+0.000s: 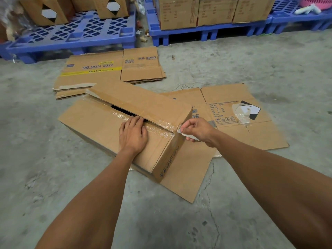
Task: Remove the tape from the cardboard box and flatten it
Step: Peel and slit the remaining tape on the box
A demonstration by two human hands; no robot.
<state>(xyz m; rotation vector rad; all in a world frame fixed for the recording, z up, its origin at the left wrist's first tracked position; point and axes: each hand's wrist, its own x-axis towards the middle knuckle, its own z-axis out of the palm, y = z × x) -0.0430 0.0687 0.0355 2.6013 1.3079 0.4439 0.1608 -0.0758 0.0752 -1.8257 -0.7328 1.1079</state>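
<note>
A long brown cardboard box (100, 123) lies on the concrete floor, its top flaps joined by clear tape (158, 129) along the centre seam. The seam gapes open dark at the far part. My left hand (133, 133) rests flat on the near flap, fingertips at the edge of the gap. My right hand (195, 129) is at the box's right end corner and grips a small flat grey tool (186, 134), whose tip touches the tape at the seam's end.
Flattened cartons lie behind the box (107, 69) and to its right (233, 123), the right one partly under it. Blue plastic pallets (80, 33) with stacked cartons (179, 13) line the back. Cracked bare concrete (179, 221) stretches in front.
</note>
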